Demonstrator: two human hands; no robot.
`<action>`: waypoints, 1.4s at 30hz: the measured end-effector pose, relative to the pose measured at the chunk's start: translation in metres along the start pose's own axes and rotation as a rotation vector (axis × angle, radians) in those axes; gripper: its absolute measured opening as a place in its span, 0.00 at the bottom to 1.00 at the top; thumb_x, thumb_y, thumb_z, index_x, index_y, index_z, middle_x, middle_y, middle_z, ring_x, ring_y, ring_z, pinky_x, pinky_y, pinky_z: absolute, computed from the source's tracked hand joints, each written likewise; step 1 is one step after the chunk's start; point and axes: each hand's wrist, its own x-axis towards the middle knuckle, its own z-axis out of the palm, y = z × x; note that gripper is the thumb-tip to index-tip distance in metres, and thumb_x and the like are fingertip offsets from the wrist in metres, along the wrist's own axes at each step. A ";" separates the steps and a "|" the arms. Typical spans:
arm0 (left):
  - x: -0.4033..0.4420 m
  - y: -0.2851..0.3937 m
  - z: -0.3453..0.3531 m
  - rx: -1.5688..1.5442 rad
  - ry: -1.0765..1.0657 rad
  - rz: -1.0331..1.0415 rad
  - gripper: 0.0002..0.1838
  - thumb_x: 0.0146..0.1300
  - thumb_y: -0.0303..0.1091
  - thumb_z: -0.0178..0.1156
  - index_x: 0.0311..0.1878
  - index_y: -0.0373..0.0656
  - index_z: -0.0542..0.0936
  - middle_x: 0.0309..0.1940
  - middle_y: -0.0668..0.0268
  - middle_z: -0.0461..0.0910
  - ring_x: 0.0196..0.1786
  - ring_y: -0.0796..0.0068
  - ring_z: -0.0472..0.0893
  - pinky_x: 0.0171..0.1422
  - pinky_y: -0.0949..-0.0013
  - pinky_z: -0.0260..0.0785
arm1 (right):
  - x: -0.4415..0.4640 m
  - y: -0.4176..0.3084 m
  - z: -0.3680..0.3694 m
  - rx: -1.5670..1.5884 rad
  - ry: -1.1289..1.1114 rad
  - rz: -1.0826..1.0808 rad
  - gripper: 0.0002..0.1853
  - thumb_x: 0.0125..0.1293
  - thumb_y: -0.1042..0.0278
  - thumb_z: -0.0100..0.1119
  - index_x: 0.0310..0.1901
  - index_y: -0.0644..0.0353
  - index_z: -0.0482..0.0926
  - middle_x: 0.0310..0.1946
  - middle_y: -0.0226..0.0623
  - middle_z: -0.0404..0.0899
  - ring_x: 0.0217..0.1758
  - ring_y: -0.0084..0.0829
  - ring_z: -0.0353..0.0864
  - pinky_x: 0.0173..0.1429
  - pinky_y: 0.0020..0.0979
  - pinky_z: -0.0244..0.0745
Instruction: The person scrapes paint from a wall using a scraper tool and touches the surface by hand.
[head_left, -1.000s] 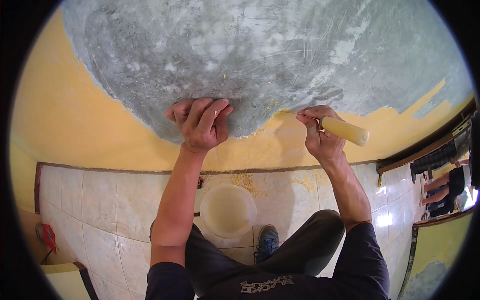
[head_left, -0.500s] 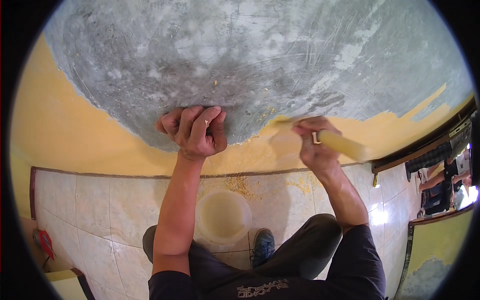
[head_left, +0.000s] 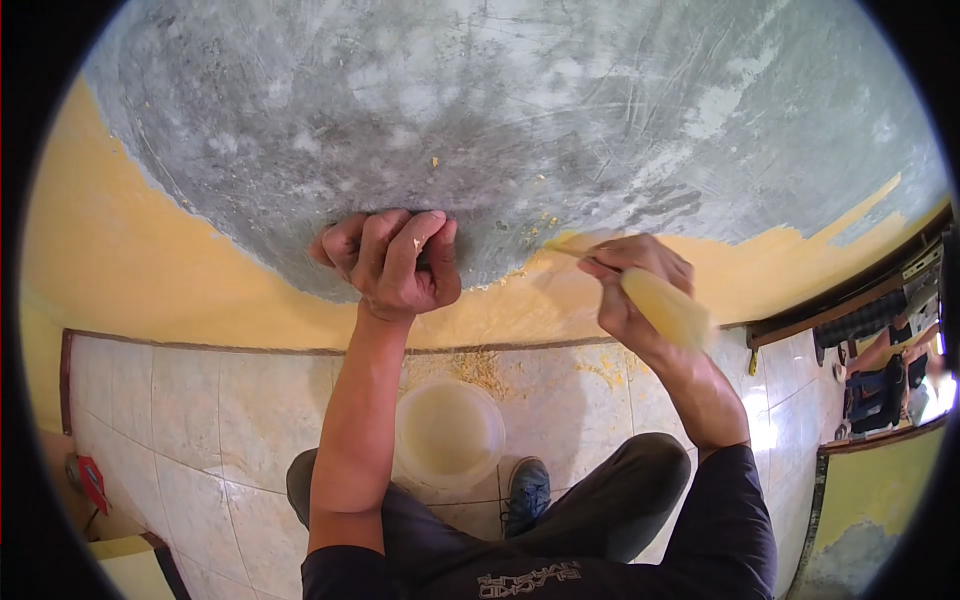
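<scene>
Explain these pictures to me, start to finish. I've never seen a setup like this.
There is no robot: these are a person's bare hands. Every picture comes from one camera on that person's head, looking forward and down, which is why the legs and a shoe show below.

Ahead is a wall, part bare grey, part yellow. The left hand has its fingers curled against the grey part; whether it grips anything is hidden. The right hand holds a tool with a pale yellow handle, its blurred tip at the edge of the yellow.

A few yellow crumbs cling to the wall. Below, on the tiled floor, stand a round pale tub and, near the wall, scattered yellow flakes.
</scene>
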 end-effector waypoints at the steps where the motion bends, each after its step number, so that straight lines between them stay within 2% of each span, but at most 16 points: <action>1: 0.001 -0.002 0.001 -0.002 0.001 0.002 0.05 0.55 0.39 0.68 0.35 0.62 0.82 0.30 0.82 0.76 0.40 0.72 0.68 0.52 0.63 0.51 | -0.001 0.002 0.003 -0.001 0.003 0.001 0.11 0.55 0.91 0.63 0.35 0.65 0.76 0.30 0.43 0.83 0.30 0.35 0.86 0.35 0.29 0.82; 3: 0.001 -0.001 -0.003 0.000 -0.044 0.052 0.05 0.60 0.38 0.65 0.38 0.55 0.79 0.31 0.77 0.77 0.42 0.69 0.67 0.52 0.65 0.53 | -0.004 0.006 0.007 0.037 0.164 0.128 0.13 0.48 0.84 0.71 0.32 0.61 0.76 0.27 0.38 0.81 0.27 0.36 0.84 0.29 0.31 0.79; 5: 0.003 0.000 -0.003 0.009 -0.036 0.057 0.05 0.61 0.38 0.65 0.38 0.55 0.79 0.31 0.77 0.77 0.42 0.69 0.67 0.52 0.65 0.53 | 0.000 0.003 0.008 0.039 -0.019 0.053 0.14 0.47 0.83 0.73 0.30 0.61 0.75 0.26 0.36 0.80 0.25 0.36 0.82 0.27 0.32 0.76; 10: 0.002 0.001 -0.003 0.006 -0.031 0.049 0.05 0.60 0.38 0.65 0.38 0.55 0.79 0.31 0.77 0.77 0.41 0.70 0.67 0.51 0.65 0.53 | -0.006 -0.001 0.013 0.013 0.087 -0.012 0.13 0.49 0.87 0.70 0.31 0.61 0.76 0.26 0.41 0.82 0.26 0.37 0.84 0.29 0.31 0.77; 13: 0.004 0.000 -0.002 -0.014 -0.031 0.067 0.06 0.60 0.37 0.65 0.39 0.55 0.79 0.32 0.77 0.77 0.40 0.70 0.67 0.51 0.65 0.53 | -0.011 0.003 0.015 0.058 -0.018 -0.038 0.14 0.49 0.88 0.70 0.33 0.61 0.76 0.26 0.40 0.83 0.27 0.36 0.85 0.29 0.30 0.79; 15: 0.005 0.001 -0.003 0.007 -0.032 0.060 0.06 0.59 0.36 0.65 0.39 0.55 0.79 0.31 0.77 0.77 0.39 0.71 0.67 0.51 0.65 0.53 | -0.008 0.010 0.014 0.025 0.123 -0.147 0.15 0.49 0.88 0.69 0.35 0.61 0.76 0.27 0.39 0.83 0.28 0.36 0.86 0.30 0.29 0.79; 17: 0.003 0.002 -0.004 0.006 -0.030 0.055 0.06 0.59 0.36 0.65 0.39 0.55 0.79 0.31 0.77 0.77 0.39 0.70 0.67 0.51 0.65 0.52 | -0.011 0.012 0.014 0.076 0.234 0.097 0.12 0.54 0.87 0.67 0.36 0.62 0.75 0.27 0.41 0.82 0.28 0.35 0.85 0.29 0.29 0.80; 20: 0.005 -0.001 -0.002 0.003 -0.020 0.069 0.07 0.58 0.36 0.65 0.39 0.55 0.79 0.32 0.77 0.77 0.40 0.70 0.67 0.51 0.65 0.52 | -0.001 0.000 0.004 0.040 -0.008 0.009 0.11 0.57 0.90 0.63 0.36 0.64 0.74 0.28 0.42 0.82 0.28 0.36 0.85 0.32 0.32 0.81; 21: 0.002 0.000 -0.003 -0.001 -0.036 0.063 0.07 0.59 0.36 0.65 0.39 0.55 0.79 0.32 0.76 0.77 0.40 0.70 0.67 0.51 0.65 0.52 | -0.002 0.000 0.003 0.037 -0.009 0.010 0.11 0.57 0.90 0.63 0.36 0.64 0.74 0.28 0.42 0.82 0.28 0.36 0.85 0.32 0.32 0.81; 23: 0.001 -0.001 0.000 -0.012 -0.019 0.032 0.06 0.57 0.38 0.66 0.37 0.58 0.80 0.31 0.80 0.76 0.40 0.71 0.67 0.52 0.64 0.52 | -0.005 0.003 0.004 -0.002 0.213 0.047 0.13 0.53 0.88 0.67 0.35 0.63 0.75 0.29 0.41 0.83 0.27 0.36 0.85 0.32 0.32 0.79; 27: 0.000 0.000 0.001 -0.013 0.005 -0.005 0.05 0.57 0.39 0.67 0.36 0.62 0.81 0.30 0.83 0.75 0.40 0.73 0.68 0.52 0.63 0.51 | -0.002 -0.001 0.007 0.028 0.077 -0.086 0.13 0.53 0.89 0.67 0.35 0.62 0.76 0.27 0.41 0.83 0.26 0.36 0.85 0.29 0.31 0.79; 29: 0.000 -0.002 0.002 -0.019 -0.003 0.004 0.05 0.57 0.39 0.67 0.36 0.62 0.81 0.30 0.83 0.75 0.40 0.72 0.68 0.52 0.63 0.51 | -0.002 0.000 0.004 -0.032 0.168 0.038 0.13 0.51 0.88 0.68 0.34 0.63 0.76 0.26 0.41 0.83 0.27 0.36 0.85 0.29 0.31 0.79; 33: 0.001 0.001 0.000 -0.010 0.000 0.002 0.05 0.57 0.39 0.67 0.36 0.62 0.81 0.30 0.83 0.75 0.40 0.72 0.68 0.52 0.63 0.50 | 0.002 0.000 0.003 0.027 0.041 -0.054 0.13 0.51 0.90 0.65 0.34 0.63 0.75 0.26 0.40 0.82 0.27 0.35 0.85 0.28 0.31 0.78; 35: 0.001 -0.001 0.001 -0.022 -0.004 0.002 0.05 0.58 0.39 0.67 0.36 0.62 0.81 0.30 0.83 0.75 0.40 0.73 0.68 0.52 0.63 0.50 | 0.002 -0.003 0.004 -0.047 0.122 -0.089 0.12 0.52 0.89 0.65 0.34 0.64 0.75 0.26 0.39 0.82 0.26 0.36 0.85 0.28 0.30 0.78; 38: -0.001 0.001 0.000 -0.017 -0.003 0.000 0.05 0.57 0.39 0.67 0.36 0.62 0.81 0.30 0.83 0.75 0.40 0.73 0.68 0.52 0.63 0.50 | -0.001 0.000 0.006 -0.006 -0.040 -0.072 0.12 0.54 0.86 0.67 0.33 0.63 0.74 0.27 0.39 0.83 0.26 0.36 0.84 0.28 0.30 0.77; 42: -0.001 0.000 0.000 -0.015 -0.001 -0.004 0.05 0.57 0.39 0.67 0.36 0.62 0.81 0.30 0.83 0.75 0.40 0.73 0.68 0.52 0.63 0.50 | -0.004 0.003 0.012 0.000 0.113 -0.047 0.11 0.55 0.83 0.69 0.33 0.62 0.74 0.26 0.39 0.83 0.25 0.36 0.84 0.27 0.31 0.77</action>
